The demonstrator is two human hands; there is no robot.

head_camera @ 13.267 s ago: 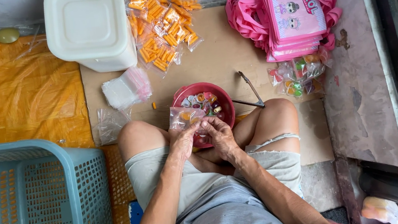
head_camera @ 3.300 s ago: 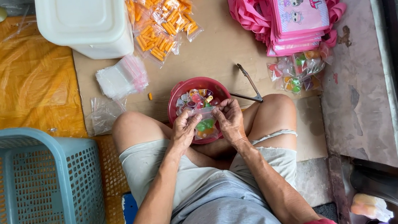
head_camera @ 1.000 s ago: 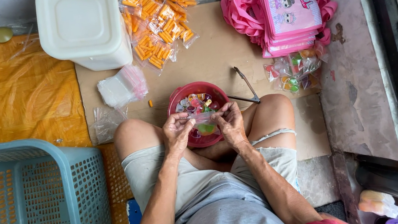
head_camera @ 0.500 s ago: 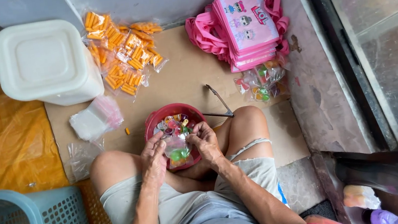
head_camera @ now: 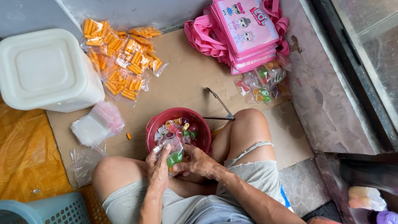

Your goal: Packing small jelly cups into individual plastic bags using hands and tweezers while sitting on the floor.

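Bagging jelly cups over the bowl

Your left hand [head_camera: 157, 165] and right hand [head_camera: 196, 160] still grasp the small clear bag [head_camera: 172, 153], now holding a green jelly cup [head_camera: 175, 158], near the red bowl [head_camera: 201, 127].

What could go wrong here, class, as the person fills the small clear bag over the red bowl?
1. The clear bag is pinched between both hands, left hand and right hand; a slip might drop sweets beside the red bowl.
2. The metal tongs lie close by the knee and could get bumped.
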